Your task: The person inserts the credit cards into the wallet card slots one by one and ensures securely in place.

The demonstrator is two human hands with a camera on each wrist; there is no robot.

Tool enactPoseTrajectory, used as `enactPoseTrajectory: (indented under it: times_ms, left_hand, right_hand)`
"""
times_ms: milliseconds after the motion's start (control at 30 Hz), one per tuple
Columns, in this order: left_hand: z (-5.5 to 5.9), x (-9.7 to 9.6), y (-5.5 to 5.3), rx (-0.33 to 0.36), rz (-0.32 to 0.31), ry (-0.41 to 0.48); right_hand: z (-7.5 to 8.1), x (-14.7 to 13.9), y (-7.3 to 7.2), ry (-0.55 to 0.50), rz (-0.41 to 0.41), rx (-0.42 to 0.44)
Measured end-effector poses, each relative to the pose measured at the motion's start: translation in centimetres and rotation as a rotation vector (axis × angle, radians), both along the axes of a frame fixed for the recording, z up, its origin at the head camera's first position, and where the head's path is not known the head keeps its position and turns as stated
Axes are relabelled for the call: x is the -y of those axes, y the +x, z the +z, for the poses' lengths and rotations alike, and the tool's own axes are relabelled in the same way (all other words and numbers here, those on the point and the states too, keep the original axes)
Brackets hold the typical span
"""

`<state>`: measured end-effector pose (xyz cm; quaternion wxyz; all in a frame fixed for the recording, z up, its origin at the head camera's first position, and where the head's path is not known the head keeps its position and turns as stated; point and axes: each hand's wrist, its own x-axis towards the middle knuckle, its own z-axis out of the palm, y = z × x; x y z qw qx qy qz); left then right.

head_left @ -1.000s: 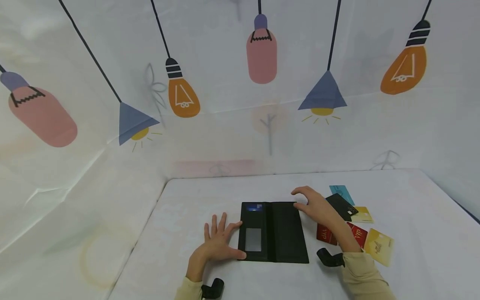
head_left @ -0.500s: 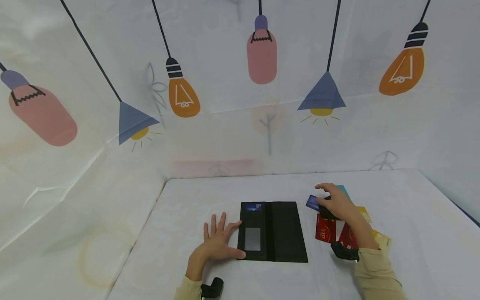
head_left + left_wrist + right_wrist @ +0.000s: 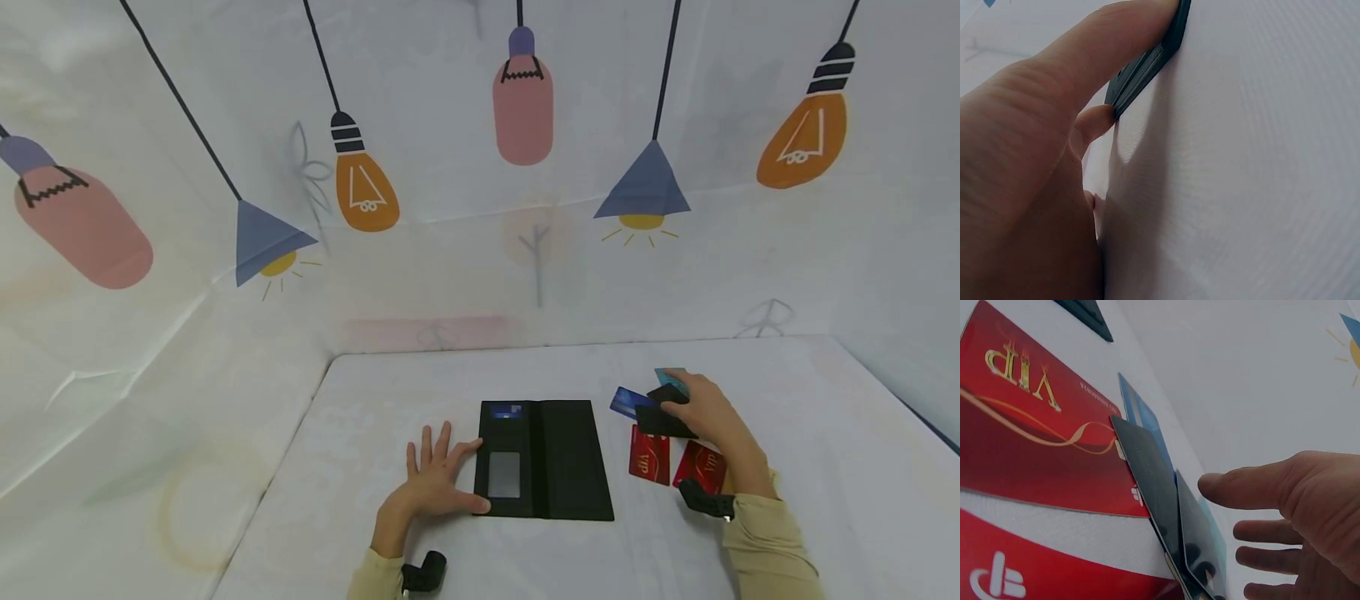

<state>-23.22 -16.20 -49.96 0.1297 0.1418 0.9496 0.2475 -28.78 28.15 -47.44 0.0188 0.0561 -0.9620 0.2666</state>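
A black wallet lies spread flat on the white table, a blue card tucked in its top left slot. My left hand lies flat beside it, thumb against the wallet's near left edge. My right hand hovers with straight fingers over a fan of dark cards right of the wallet; the fingertips reach the black card. A blue card and a teal card stick out beside it.
Two red VIP cards lie near my right wrist. White cloth walls printed with lamps close the table at the back and on both sides. The table's left edge drops to cloth.
My right hand left the wallet's top right corner and moved right onto the card pile. A blue card came into view left of the black card. The left hand stayed put.
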Motion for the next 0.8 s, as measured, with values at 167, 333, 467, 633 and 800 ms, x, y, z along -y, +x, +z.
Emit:
enactPoseTrajectory:
  times_ms: [167,333,467,633,800]
  left_hand:
    - [0.11,0.04,0.03,0.003,0.003,0.003]
    - [0.05,0.11,-0.04,0.003,0.002,-0.001]
    - [-0.04,0.15,-0.10,0.003,0.001,0.002]
    - [-0.06,0.13,-0.08,0.003,-0.002,0.003]
    - [0.19,0.08,0.02,0.001,-0.006,0.012]
  right_hand:
    - [-0.04,-0.17,0.08,0.010,-0.018,0.067]
    - [-0.12,0.02,0.12,0.017,-0.018,0.096]
    - [-0.12,0.32,0.18,0.048,-0.029,0.113]
    - [0.06,0.45,0.22,0.086,-0.044,0.118]
    - [-0.04,0.33,0.28,0.099,-0.046,0.102]
